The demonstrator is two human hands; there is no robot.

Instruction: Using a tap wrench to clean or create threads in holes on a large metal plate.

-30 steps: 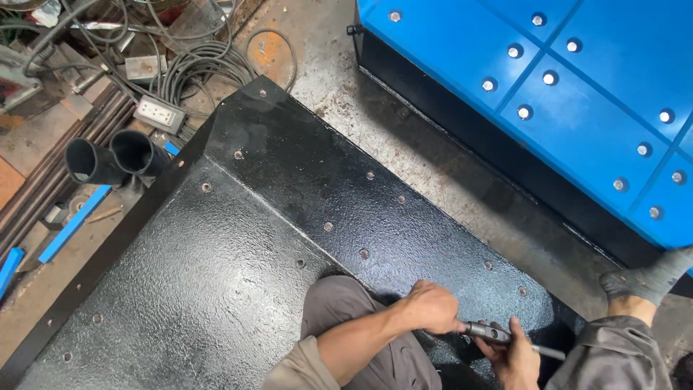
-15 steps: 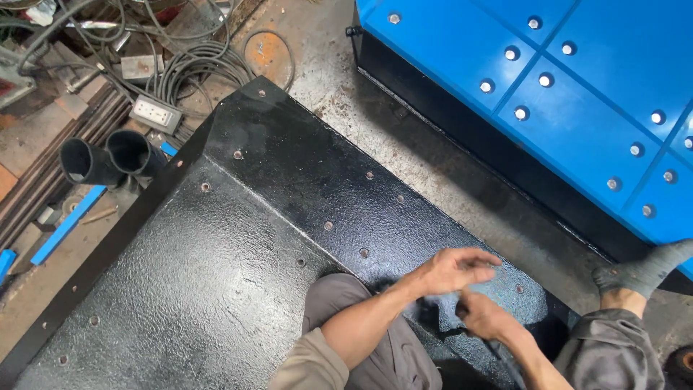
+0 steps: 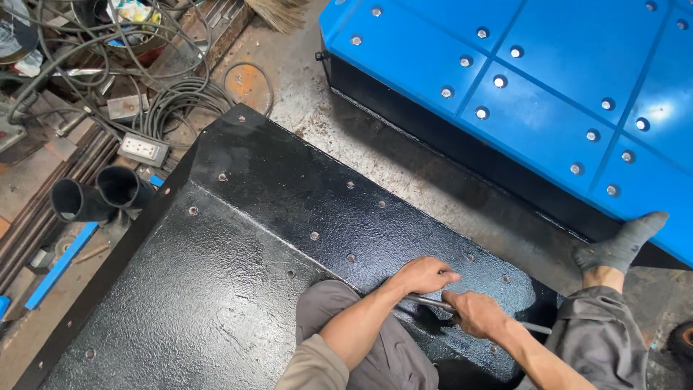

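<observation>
On the big black textured steel plate, at about 5 o'clock in the head view, both hands sit on a thin grey metal rod-like tool lying low across the plate.

Left hand: palm down over the rod's near end, fingers together and curled loosely on top of it. Right hand: wrapped around the rod, fingers closed on it.

Versus half a second ago: left hand was lifted with fingers spread, now down on the tool. Right hand stays on the tool, shifted slightly toward 4 o'clock. A second ago both hands were clamped closer together on it.

Grey-socked foot at 3 o'clock rests against the edge of the blue bolted panel, same as before.

Hard to read: tool's working tip is under the left hand, can't tell what it engages. Its far end runs behind the right forearm, only a short bright stub shows. Tool type not clear. Plate cut off at bottom and left edge. Black pipe ends and tangled grey cables at 10 o'clock, partly out of view.
</observation>
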